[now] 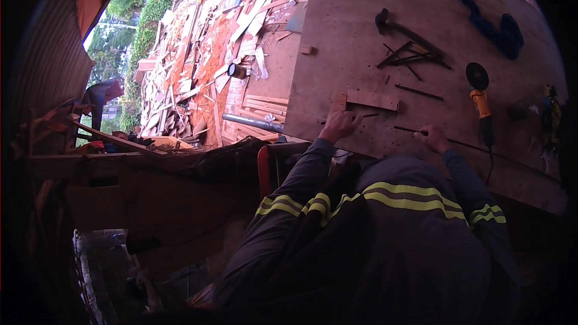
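Note:
I lean over a large plywood table (pixel 361 36). My left hand (pixel 340 125) rests near its front edge, fingers closed on a short thin dark rod (pixel 368 115) just below a small wooden block (pixel 372 99). My right hand (pixel 432 137) grips a long thin dark metal rod (pixel 466 144) that lies across the table toward the right. Both sleeves are dark with yellow reflective stripes.
A yellow angle grinder (pixel 480 102) lies right of my right hand. A hammer (pixel 391 24) and several dark rods (pixel 415 55) lie farther back, with a blue cloth (pixel 497 27). Scrap wood (pixel 205 54) covers the ground at left. A red-framed chair (pixel 265 168) stands below the table edge.

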{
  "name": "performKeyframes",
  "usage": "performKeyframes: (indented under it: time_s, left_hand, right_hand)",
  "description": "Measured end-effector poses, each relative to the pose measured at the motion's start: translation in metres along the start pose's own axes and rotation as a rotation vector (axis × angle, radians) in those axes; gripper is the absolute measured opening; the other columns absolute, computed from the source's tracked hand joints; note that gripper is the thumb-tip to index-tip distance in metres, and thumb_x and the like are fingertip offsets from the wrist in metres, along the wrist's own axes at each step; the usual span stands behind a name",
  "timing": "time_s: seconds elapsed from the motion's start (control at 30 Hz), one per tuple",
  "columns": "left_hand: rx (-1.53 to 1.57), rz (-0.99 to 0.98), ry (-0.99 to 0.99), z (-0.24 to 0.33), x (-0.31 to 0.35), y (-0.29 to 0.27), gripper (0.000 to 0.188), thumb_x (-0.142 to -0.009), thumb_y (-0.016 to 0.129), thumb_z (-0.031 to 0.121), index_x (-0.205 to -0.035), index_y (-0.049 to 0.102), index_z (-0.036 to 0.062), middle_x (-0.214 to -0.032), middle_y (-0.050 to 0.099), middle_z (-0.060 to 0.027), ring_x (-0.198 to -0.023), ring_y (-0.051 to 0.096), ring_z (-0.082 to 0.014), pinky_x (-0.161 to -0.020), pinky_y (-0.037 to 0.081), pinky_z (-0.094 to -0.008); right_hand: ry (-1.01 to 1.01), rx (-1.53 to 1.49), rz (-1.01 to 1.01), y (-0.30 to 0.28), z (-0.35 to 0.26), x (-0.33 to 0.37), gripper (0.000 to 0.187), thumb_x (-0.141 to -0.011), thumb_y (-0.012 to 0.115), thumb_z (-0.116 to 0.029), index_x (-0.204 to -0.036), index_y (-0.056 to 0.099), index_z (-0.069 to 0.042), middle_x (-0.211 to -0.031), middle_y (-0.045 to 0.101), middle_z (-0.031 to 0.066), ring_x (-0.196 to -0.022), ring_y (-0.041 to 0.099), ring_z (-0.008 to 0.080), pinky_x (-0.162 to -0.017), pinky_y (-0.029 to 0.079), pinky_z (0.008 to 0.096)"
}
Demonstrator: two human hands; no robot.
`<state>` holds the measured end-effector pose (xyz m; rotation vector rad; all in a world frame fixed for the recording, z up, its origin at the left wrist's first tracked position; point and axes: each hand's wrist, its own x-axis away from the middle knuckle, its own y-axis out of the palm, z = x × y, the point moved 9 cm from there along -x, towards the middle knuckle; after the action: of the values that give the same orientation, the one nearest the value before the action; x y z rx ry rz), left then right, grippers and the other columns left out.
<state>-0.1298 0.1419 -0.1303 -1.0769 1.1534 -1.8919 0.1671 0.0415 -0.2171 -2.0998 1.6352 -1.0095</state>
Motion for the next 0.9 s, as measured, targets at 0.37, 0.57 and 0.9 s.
performKeyframes:
  time_s: [0.37, 0.57, 0.9]
  left_hand:
    - [0.641, 0.063, -0.222, -0.093, 0.064, 0.049, 0.036, -0.091, 0.048, 0.03, -0.086, 0.064, -0.0018, -0.079, 0.065, -0.0224, -0.081, 0.065, -0.0384, -0.074, 0.049, -0.0455]
    - [0.858, -0.041, -0.397, -0.141, 0.08, 0.082, 0.037, -0.091, 0.05, 0.031, -0.084, 0.064, -0.0022, -0.067, 0.061, -0.0132, -0.066, 0.062, -0.0194, -0.063, 0.049, -0.0352]
    - [0.813, -0.063, -0.368, -0.167, 0.074, 0.054, 0.036, -0.096, 0.049, 0.029, -0.082, 0.064, -0.0014, -0.064, 0.057, -0.0041, -0.06, 0.055, -0.013, -0.057, 0.044, -0.0297]
  right_hand:
    - [-0.169, 0.093, 0.257, 0.006, -0.002, -0.002, 0.015, -0.076, 0.072, -0.01, -0.088, 0.07, -0.001, -0.081, 0.055, 0.0159, -0.076, 0.058, 0.0335, -0.068, 0.047, 0.0419]
    - [-0.257, 0.105, 0.316, 0.022, -0.039, -0.02, 0.013, -0.076, 0.073, -0.01, -0.086, 0.069, -0.002, -0.077, 0.051, 0.0137, -0.072, 0.055, 0.0313, -0.066, 0.046, 0.0416]
    - [-0.356, 0.22, 0.43, 0.066, -0.137, -0.074, 0.01, -0.078, 0.07, -0.013, -0.077, 0.064, -0.006, -0.078, 0.053, 0.0097, -0.079, 0.056, 0.0298, -0.072, 0.046, 0.041]
